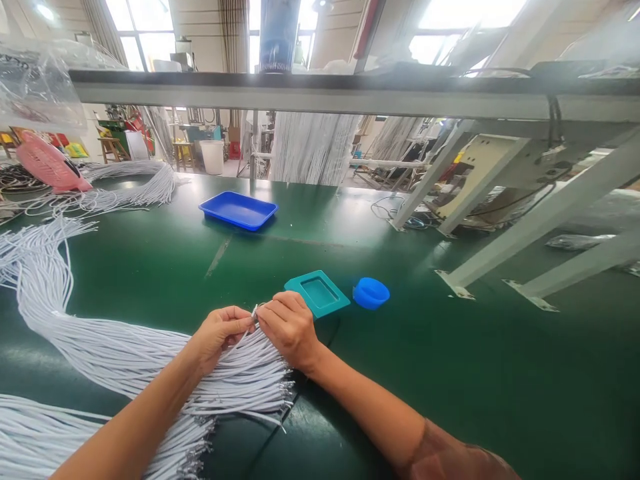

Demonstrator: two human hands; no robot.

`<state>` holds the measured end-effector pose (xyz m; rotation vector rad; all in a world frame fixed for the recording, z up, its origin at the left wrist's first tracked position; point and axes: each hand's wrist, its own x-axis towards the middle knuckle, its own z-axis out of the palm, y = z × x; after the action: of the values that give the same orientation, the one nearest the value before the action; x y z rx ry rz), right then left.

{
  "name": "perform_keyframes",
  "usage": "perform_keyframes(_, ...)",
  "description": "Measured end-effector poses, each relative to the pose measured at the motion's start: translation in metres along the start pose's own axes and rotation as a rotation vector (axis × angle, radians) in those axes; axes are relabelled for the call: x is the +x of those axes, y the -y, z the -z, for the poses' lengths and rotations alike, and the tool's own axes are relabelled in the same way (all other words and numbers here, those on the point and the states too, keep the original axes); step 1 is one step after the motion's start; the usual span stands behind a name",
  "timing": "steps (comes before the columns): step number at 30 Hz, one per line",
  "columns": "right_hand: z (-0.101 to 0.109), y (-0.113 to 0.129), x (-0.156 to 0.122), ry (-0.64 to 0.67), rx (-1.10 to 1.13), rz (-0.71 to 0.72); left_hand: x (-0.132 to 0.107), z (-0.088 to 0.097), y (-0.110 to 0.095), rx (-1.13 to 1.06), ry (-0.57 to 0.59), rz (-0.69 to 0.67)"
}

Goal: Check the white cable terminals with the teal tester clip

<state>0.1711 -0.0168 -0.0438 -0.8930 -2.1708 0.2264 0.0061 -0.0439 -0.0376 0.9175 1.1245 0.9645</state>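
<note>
My left hand [223, 333] pinches a white cord close to its end, just above a thick bundle of white cords [135, 340] on the green table. Touching the same cord tip from the other side, my right hand [290, 327] has its fingers closed; a small metallic piece shows between the two hands, too small to name. Past my right hand lies a teal square tray [325, 297], partly covered by the fingers. A small round blue dish [371, 293] sits to its right. Frayed or tipped cord ends fan out below my right wrist.
A second cord bundle [45, 433] lies at the lower left. Farther back is a blue rectangular tray [239, 210]. A pink fan-like object [50, 163] stands at the left. White metal legs [500, 250] carry a shelf beam [320, 100] over the table.
</note>
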Motion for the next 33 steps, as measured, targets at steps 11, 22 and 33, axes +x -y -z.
perform_keyframes(11,-0.002,-0.004,0.004,-0.023,0.079,-0.068,0.001,-0.003,-0.001,0.04,-0.008,-0.061)
perform_keyframes(22,0.011,-0.032,0.012,0.493,-0.409,0.078,0.021,0.003,0.008,-0.037,0.019,0.003)
perform_keyframes(33,0.001,-0.039,0.012,0.335,-0.379,0.063,0.03,0.0,0.007,-0.023,0.007,0.185)
